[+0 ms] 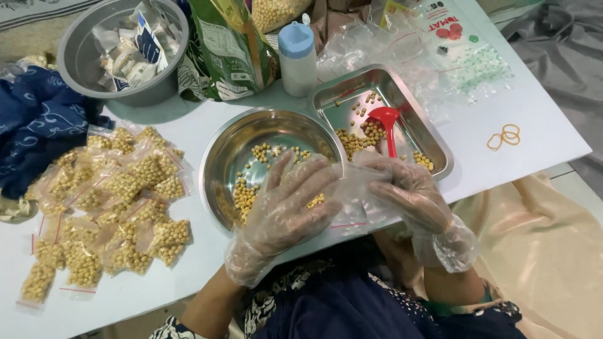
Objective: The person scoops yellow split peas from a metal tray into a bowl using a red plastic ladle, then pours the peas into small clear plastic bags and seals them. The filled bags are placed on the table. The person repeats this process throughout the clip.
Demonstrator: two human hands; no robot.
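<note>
2 gloved hands on 1 clear bag, over round steel bowl.
I see left hand (286, 204) & right hand (408, 191) both gripping small plastic bag (355, 198) at bowl (220, 157) rim; 1 red scoop (386, 122) in 1 steel tray (433, 141), 3 rubber bands (504, 136) on bench (546, 132).

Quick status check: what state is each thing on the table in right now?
Left hand: gloved, holding the small clear bag.
Right hand: gloved, holding the same bag.
Small clear bag: looks empty.
Round steel bowl: few soybeans left.
Steel tray: scattered soybeans.
Red scoop: resting in tray.
White bottle: capped, upright.
Filled bags: piled.
</note>
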